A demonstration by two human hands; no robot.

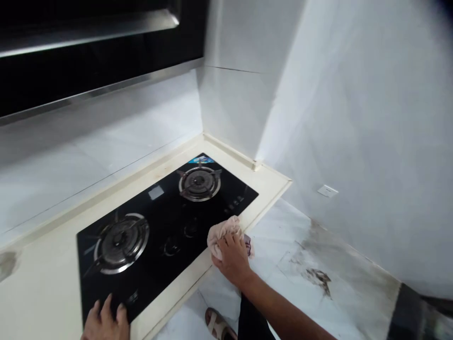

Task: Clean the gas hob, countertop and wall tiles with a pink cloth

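Observation:
My right hand [231, 255] is closed on a crumpled pale pink cloth [222, 232], pressed at the front edge of the black glass gas stove [155, 231]. A dark-patterned corner of the cloth hangs past the counter edge. My left hand [106, 323] rests with fingers apart on the stove's near left corner, holding nothing. Two burners sit in the stove: a left burner [122, 243] and a right burner [199, 183]. Two control knobs [171, 246] lie between them near the front.
The stove is set in a cream countertop [38, 288] with a raised back edge. Above hangs a black range hood [106, 61]. A wall socket [328, 191] is on the right wall. The tiled floor has a dark stain [318, 278]. A sandaled foot [217, 323] stands below the counter.

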